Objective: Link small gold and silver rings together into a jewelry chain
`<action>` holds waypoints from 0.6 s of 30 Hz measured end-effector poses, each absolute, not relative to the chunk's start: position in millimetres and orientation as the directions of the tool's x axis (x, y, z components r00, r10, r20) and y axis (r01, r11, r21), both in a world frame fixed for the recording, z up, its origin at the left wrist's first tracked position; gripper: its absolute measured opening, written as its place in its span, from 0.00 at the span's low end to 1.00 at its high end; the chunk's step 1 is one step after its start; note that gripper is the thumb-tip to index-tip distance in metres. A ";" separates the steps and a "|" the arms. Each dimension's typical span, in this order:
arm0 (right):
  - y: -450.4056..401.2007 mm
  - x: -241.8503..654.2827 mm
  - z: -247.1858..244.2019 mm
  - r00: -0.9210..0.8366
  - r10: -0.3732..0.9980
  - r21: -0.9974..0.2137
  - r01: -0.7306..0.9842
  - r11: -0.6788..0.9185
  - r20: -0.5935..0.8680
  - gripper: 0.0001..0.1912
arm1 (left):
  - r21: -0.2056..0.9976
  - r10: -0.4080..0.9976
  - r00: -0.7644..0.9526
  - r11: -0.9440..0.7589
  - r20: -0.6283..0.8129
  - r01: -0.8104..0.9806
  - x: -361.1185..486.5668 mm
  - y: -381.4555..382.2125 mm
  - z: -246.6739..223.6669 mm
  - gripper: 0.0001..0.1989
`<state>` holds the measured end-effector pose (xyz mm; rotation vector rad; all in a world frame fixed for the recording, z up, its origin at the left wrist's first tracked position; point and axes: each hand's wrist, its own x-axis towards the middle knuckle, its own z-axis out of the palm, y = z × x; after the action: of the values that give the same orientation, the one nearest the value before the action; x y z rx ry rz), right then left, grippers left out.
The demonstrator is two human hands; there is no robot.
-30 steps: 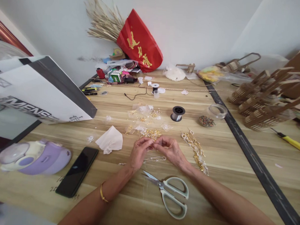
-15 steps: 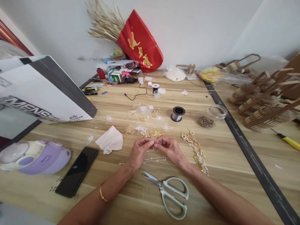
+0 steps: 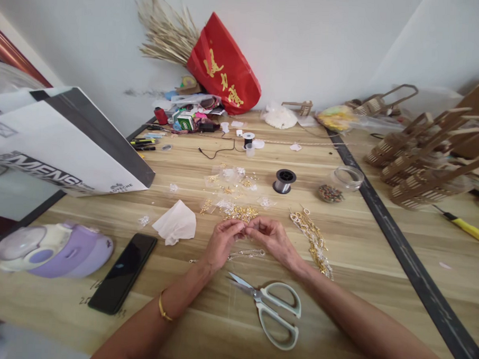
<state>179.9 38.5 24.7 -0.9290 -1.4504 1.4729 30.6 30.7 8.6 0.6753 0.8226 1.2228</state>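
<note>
My left hand [image 3: 222,243] and my right hand [image 3: 272,239] meet at the fingertips over the wooden table [image 3: 349,306]. Both are closed in a pinch; whatever lies between the fingers is too small to make out. Just beyond them is a pile of gold and silver pieces [image 3: 244,213]. A silver chain [image 3: 247,254] lies on the wood between my wrists. Nearer the camera are scissors [image 3: 278,303] with pale green handles, blades slightly apart. Gold and silver chains [image 3: 312,238] lie in a bunch to the right of my right hand.
A black phone [image 3: 122,274], a purple bottle [image 3: 72,251] and a cloth [image 3: 177,223] are at left. A wire spool [image 3: 284,181] and a bead jar [image 3: 334,190] stand behind the chains. A yellow cutter [image 3: 469,229] lies far right.
My hands keep almost the same place, with only a slight shift at the pinched fingertips.
</note>
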 end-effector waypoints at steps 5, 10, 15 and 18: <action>38.2 179.2 21.9 -0.364 0.931 -0.997 -0.072 -0.001 0.025 0.13 | 0.811 0.974 0.132 0.224 -0.182 -0.540 33.0 31.6 9.2 0.07; 41.1 178.4 17.6 -0.360 0.933 -0.993 -0.111 -0.039 0.004 0.13 | 0.807 0.973 0.117 0.229 -0.197 -0.545 36.6 31.6 9.0 0.08; 49.3 184.1 10.5 -0.361 0.933 -1.000 -0.029 -0.007 0.004 0.12 | 0.849 0.969 0.085 0.244 -0.232 -0.469 34.9 31.5 3.2 0.10; 54.1 189.2 8.0 -0.344 0.939 -0.997 0.077 0.030 0.002 0.11 | 0.883 0.975 0.065 0.219 -0.211 -0.414 33.1 32.3 1.2 0.10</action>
<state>189.2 54.1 8.0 -1.0707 -1.5352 1.4108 33.1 32.3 1.2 0.7421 0.9736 1.2089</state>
